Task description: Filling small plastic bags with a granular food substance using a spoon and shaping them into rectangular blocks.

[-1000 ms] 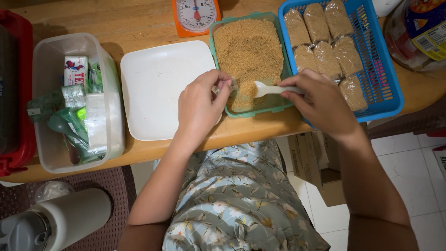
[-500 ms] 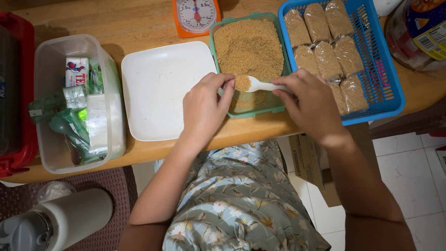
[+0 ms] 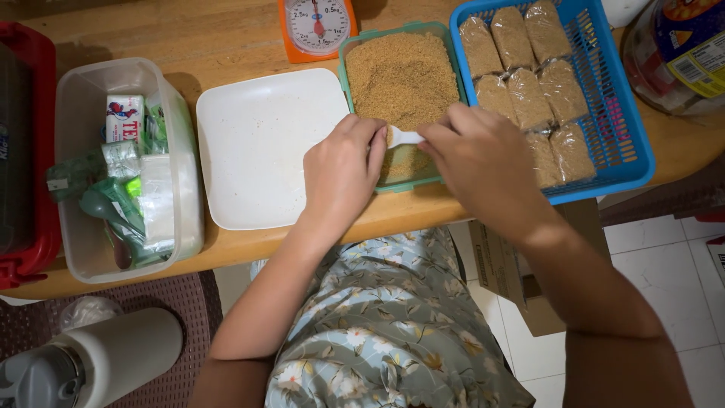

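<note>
My right hand (image 3: pixel 479 162) is shut on a white spoon (image 3: pixel 404 137), of which only a short piece shows between my hands. My left hand (image 3: pixel 343 170) is curled at the near left corner of the green tub (image 3: pixel 343 60), its fingertips against the spoon's end. Whatever it may hold is hidden under the fingers. The tub holds brown granules (image 3: pixel 400 75). Both hands hover over the tub's near end, close together.
A blue basket (image 3: pixel 642 155) at the right holds several small clear bags of brown granules (image 3: pixel 521 83). A white square plate (image 3: pixel 260 143) lies left of the tub. Behind stands an orange kitchen scale (image 3: pixel 317 26). At the left is a clear box of packets (image 3: pixel 181 151).
My right hand has brought the spoon leftward to my left hand. More of the spoon is now covered. My left hand has stayed at the tub's corner.
</note>
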